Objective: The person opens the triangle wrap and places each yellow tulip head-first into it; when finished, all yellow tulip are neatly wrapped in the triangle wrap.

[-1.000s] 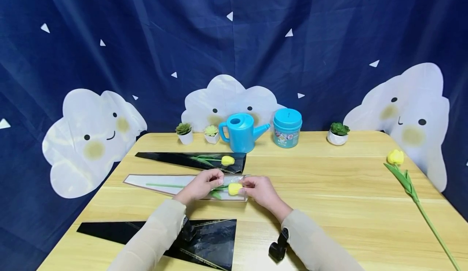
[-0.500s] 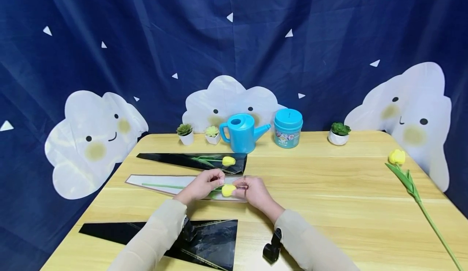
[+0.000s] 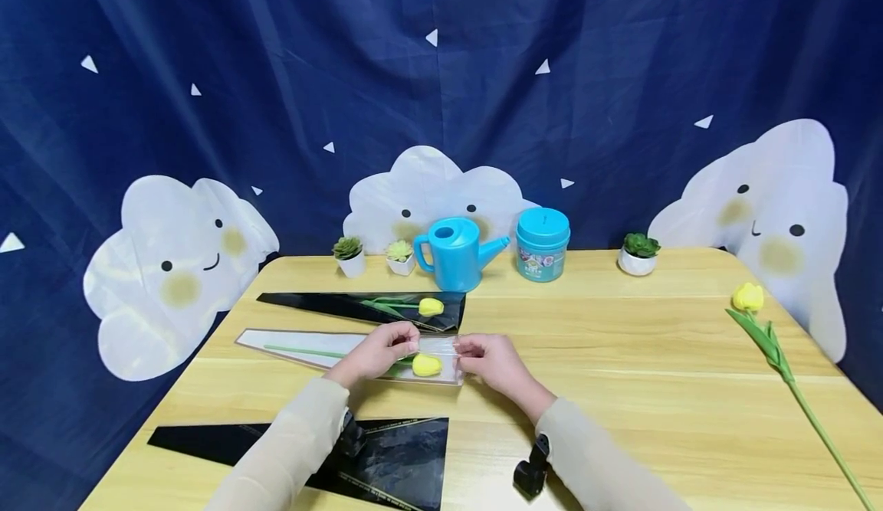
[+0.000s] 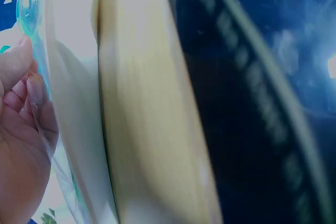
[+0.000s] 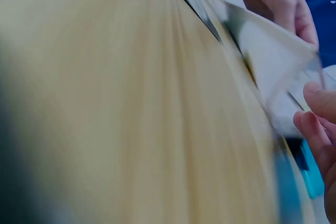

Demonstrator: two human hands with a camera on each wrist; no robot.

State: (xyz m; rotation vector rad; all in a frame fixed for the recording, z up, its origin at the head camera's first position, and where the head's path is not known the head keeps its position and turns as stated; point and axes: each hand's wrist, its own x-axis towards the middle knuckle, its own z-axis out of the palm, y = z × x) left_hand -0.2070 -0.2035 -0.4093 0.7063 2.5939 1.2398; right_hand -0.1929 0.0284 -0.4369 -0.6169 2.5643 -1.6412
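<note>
A long white flower sleeve [image 3: 286, 339] with a clear front lies across the middle of the table. Inside it is a yellow tulip [image 3: 427, 365], its green stem running toward the narrow left end. My left hand [image 3: 378, 348] pinches the clear film above the tulip; the left wrist view shows the film [image 4: 44, 124] between thumb and fingers. At the wide right end, my right hand [image 3: 495, 361] pinches the film's edge, its fingertips to the right of the bloom. In the right wrist view the sleeve's corner [image 5: 296, 51] rises close to those fingertips.
Behind lies a black sleeve [image 3: 310, 300] holding another tulip [image 3: 431, 307]. Nearer, a flat black sleeve [image 3: 407, 457] lies partly under my left forearm. A loose tulip [image 3: 748, 296] is at far right. A blue watering can [image 3: 455, 254], blue tub [image 3: 542, 244] and several potted succulents [image 3: 639, 254] line the back.
The tulip has slid left, deeper into the white sleeve. My right hand moved left with the bloom, let go of it, then drew back right to the sleeve's edge. The left hand stayed nearly still.
</note>
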